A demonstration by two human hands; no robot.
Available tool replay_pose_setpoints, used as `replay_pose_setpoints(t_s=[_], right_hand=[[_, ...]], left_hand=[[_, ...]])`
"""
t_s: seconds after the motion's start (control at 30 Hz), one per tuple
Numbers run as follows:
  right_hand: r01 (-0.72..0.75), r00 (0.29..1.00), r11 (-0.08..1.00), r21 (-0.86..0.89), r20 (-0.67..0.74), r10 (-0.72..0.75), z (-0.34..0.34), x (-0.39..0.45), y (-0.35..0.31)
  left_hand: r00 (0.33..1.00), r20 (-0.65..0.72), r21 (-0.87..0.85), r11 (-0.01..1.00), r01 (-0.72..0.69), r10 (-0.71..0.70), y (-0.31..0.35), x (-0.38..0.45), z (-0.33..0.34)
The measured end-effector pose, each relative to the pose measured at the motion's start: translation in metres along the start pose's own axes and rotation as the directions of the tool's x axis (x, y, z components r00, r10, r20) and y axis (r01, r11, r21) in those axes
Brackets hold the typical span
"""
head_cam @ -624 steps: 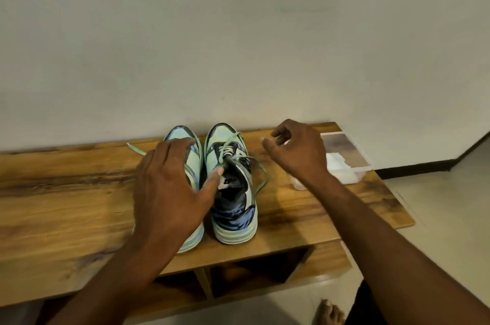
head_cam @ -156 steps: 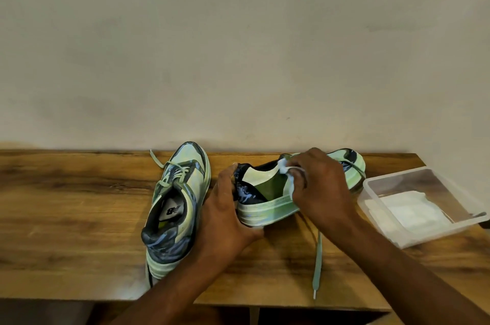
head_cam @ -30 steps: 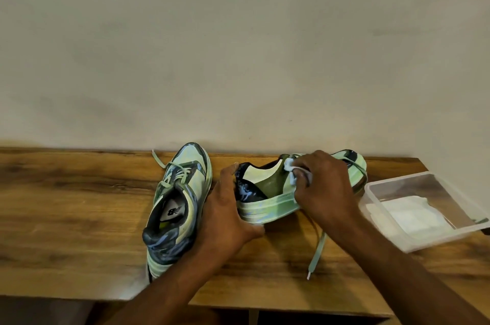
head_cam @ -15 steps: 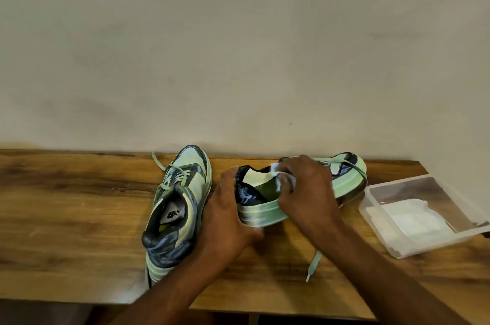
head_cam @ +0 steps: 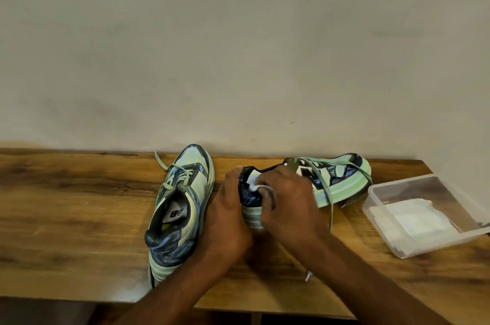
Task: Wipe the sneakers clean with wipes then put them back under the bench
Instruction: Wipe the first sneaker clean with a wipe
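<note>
- My left hand grips the heel of the sneaker on its side, thumb up over the collar, fingers curled under the sole.
- My right hand sits on the same heel, its fingers clenched on a small white wipe pressed against the dark heel panel.
- This sneaker lies tipped on the bench, sole toward me, toe pointing to 2 o'clock; the toe is close to the bench's back edge and the wall.
- Its loose lace trails toward 6 o'clock; the tip lies just short of the front edge.
- The upright sneaker stands at 9 o'clock of my left hand, touching it or nearly so, toe to the wall at 12, heel reaching the front edge.
- A clear plastic box of white wipes sits at 3 o'clock, just beside the tipped sneaker's toe, near the bench's right end; whether they touch I cannot tell.
- Open room: a broad stretch of bare wood runs from the upright sneaker toward 9 o'clock; a narrower strip lies between my right forearm and the box.
- Below the front edge, at 6 o'clock, I see only dark space.
</note>
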State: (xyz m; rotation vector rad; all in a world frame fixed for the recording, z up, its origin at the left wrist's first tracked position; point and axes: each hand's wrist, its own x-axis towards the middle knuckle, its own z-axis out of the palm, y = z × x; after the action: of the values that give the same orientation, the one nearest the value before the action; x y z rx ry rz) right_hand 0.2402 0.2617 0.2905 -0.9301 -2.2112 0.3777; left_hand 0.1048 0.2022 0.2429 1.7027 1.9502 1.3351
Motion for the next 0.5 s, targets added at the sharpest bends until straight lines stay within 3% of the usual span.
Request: replay_pose_setpoints(t_s=[0.07,0.23,0.3,0.4,0.5], right_hand=[[0.032,0.998,0.999,-0.02,0.059,-0.03,0.005,0.001,-0.004],[-0.088,0.986,0.996,-0.023,-0.147,0.084,-0.006,0.015,0.016],[-0.047,0.995,0.999,-0.013,-0.086,0.045,-0.002,0.009,0.007],[0.078,0.991,0.995,-0.055,0.117,-0.071,0.009,-0.006,-0.011],[0.058,0.995,0.997,-0.043,0.089,-0.054,0.003,-0.001,0.0]], left_hand=[[1.0,-0.016,-0.002,1.0,-0.01,0.01,0.001,0.0,0.0],[0.999,0.033,-0.041,0.999,0.012,-0.01,-0.008,0.0,0.003],[1.0,0.0,-0.013,1.0,-0.005,0.005,-0.007,-0.001,0.003],[0.997,-0.061,0.015,0.999,-0.039,0.04,-0.002,0.001,0.0],[0.999,-0.031,-0.025,0.999,-0.021,0.02,-0.001,0.004,-0.003]])
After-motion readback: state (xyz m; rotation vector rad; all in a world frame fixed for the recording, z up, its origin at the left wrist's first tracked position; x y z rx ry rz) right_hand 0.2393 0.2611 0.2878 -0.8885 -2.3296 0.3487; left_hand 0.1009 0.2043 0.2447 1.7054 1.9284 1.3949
